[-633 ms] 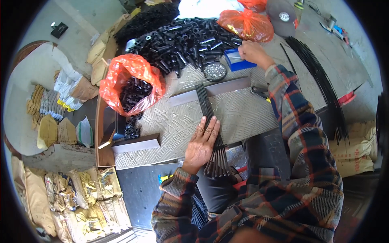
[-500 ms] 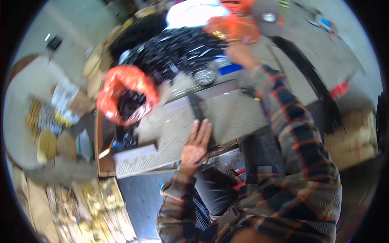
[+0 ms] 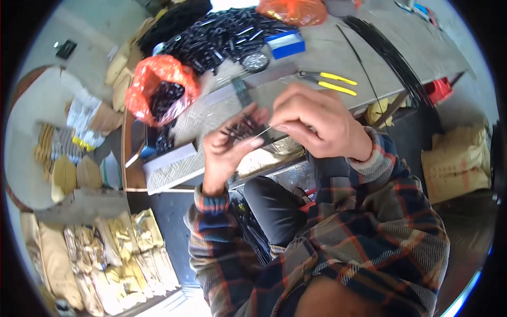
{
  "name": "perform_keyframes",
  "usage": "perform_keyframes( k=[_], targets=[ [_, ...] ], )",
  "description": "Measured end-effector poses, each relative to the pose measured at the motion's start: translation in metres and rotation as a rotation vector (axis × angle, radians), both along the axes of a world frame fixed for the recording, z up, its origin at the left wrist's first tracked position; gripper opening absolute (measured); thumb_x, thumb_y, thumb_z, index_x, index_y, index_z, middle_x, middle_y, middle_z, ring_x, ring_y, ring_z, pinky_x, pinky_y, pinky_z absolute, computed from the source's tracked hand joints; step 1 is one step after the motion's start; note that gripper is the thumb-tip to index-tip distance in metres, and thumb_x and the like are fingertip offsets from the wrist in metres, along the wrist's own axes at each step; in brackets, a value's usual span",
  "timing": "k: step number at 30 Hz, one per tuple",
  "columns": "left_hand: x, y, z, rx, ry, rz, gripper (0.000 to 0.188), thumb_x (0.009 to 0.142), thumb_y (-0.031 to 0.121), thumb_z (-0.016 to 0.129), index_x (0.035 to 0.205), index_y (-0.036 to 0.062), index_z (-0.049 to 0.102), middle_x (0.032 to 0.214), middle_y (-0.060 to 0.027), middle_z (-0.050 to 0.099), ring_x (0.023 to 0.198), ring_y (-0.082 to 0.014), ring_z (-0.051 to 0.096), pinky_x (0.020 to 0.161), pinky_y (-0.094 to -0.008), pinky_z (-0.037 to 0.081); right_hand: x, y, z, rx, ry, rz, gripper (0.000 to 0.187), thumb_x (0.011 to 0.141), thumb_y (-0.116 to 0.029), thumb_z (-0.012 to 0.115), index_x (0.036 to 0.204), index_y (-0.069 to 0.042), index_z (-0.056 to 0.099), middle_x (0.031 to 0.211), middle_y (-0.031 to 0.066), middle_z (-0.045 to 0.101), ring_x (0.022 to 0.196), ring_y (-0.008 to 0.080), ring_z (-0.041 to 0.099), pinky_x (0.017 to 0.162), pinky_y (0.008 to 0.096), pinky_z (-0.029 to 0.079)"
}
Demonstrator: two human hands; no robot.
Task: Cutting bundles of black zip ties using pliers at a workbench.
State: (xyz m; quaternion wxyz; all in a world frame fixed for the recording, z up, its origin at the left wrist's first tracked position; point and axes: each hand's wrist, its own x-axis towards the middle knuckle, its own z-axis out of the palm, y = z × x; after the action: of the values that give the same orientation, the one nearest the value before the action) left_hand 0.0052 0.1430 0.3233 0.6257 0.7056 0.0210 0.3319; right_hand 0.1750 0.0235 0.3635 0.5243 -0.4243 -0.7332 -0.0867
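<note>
My left hand (image 3: 224, 150) is cupped palm up over the near table edge, fingers curled around several small dark pieces (image 3: 244, 127). My right hand (image 3: 319, 121) is closed in a pinch just to its right. Between its thumb and forefinger is a thin, light-coloured wire-like piece (image 3: 262, 132), whose other end reaches the thumb side of my left palm. Whether it joins the dark pieces I cannot tell. Beyond my left hand a dark flat strip (image 3: 241, 91) lies across a long pale metal bar (image 3: 264, 79).
Yellow-handled pliers (image 3: 332, 83) lie beyond my right hand. Farther off are a blue box (image 3: 285, 45), a round tin (image 3: 255, 62) and a heap of short black parts (image 3: 227, 37). An orange bag (image 3: 138, 92) stands left; long black rods (image 3: 391, 58) overhang the right edge.
My left hand has lifted off the table and turned palm up, now with dark pieces in it. My right hand has come back from the far orange bag and pinches a thin piece.
</note>
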Motion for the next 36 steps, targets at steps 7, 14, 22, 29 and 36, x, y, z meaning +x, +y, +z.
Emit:
perform_keyframes(
  k=[7, 14, 22, 29, 36],
  targets=[
    [-0.014, -0.007, 0.016, 0.203, 0.033, 0.198, 0.031, 0.080, -0.003, 0.061, 0.111, -0.0004, 0.060, 0.096, -0.0136, 0.066, 0.088, -0.0159, 0.063, 0.079, -0.0250, 0.050, -0.008, 0.016, -0.012, 0.026, -0.120, -0.109, 0.031, 0.073, 0.006, 0.058, 0.098, -0.010, 0.068, 0.075, 0.0045, 0.046, 0.055, 0.0132, 0.049, 0.046, 0.0241, 0.039],
    [-0.011, -0.007, 0.018, 0.166, 0.060, 0.193, 0.028, 0.082, -0.003, 0.060, 0.110, -0.0011, 0.060, 0.094, -0.0130, 0.066, 0.087, -0.0169, 0.064, 0.078, -0.0260, 0.051, -0.008, 0.007, -0.022, -0.252, 0.194, 0.057, 0.040, 0.075, 0.006, 0.056, 0.108, -0.013, 0.065, 0.074, 0.0047, 0.043, 0.069, 0.0176, 0.043, 0.062, 0.0273, 0.037],
    [-0.016, -0.007, 0.022, 0.318, 0.139, 0.265, 0.023, 0.080, 0.002, 0.065, 0.103, 0.0004, 0.064, 0.086, -0.0070, 0.068, 0.079, -0.0068, 0.060, 0.069, -0.0202, 0.049, -0.004, 0.007, -0.006, 0.025, -0.244, -0.170, 0.048, 0.068, 0.002, 0.061, 0.111, -0.020, 0.064, 0.072, 0.0022, 0.044, 0.058, 0.0147, 0.046, 0.049, 0.0254, 0.040],
    [-0.016, -0.002, 0.025, 0.385, 0.160, 0.198, 0.024, 0.078, 0.004, 0.066, 0.102, -0.0013, 0.064, 0.088, -0.0087, 0.068, 0.080, -0.0115, 0.063, 0.073, -0.0238, 0.050, 0.003, 0.019, 0.014, 0.089, -0.420, -0.089, 0.028, 0.065, -0.004, 0.066, 0.092, -0.009, 0.065, 0.076, 0.0039, 0.049, 0.057, 0.0161, 0.053, 0.048, 0.0265, 0.044],
    [-0.015, 0.010, 0.023, 0.786, 0.096, 0.253, 0.033, 0.071, 0.018, 0.072, 0.098, 0.0001, 0.064, 0.080, -0.0103, 0.066, 0.068, -0.0199, 0.064, 0.061, -0.0284, 0.049, -0.009, 0.016, 0.018, -0.101, -0.297, 0.041, 0.016, 0.073, -0.005, 0.065, 0.087, -0.003, 0.059, 0.083, 0.0083, 0.053, 0.066, 0.0229, 0.058, 0.051, 0.0321, 0.046]
  ],
)
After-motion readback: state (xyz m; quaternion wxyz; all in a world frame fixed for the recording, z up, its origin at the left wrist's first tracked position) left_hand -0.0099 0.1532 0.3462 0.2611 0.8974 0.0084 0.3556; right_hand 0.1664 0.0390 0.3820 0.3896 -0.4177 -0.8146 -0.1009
